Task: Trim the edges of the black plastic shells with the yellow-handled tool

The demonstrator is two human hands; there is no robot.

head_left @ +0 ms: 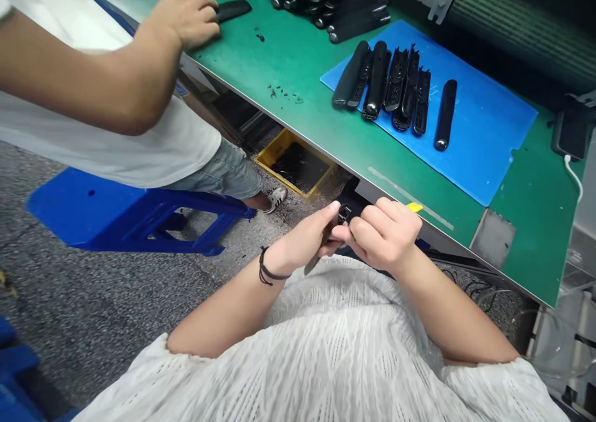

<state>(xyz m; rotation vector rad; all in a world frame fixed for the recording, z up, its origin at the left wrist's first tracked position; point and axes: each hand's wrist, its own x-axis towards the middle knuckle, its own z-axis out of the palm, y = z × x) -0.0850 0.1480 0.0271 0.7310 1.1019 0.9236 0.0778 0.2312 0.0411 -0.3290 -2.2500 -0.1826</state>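
White openwork fabric (335, 347) is seen nearest the camera. Above it, before the table (344, 133), a black part (343, 213) is grasped by the left hand (302, 239); the right hand (386, 233) is clenched against that part, and whether anything is enclosed in it cannot be told. On the table, a row of black casings (376, 80) is laid partly across a blue mat (488, 143), with a single casing (446, 115) set apart to the right. Farther left, a dark casing (233, 9) is touched by a co-worker's hand (186, 18), near a heap of similar casings (358, 28). Below the table's edge, a yellow crate (284, 179) is seen.
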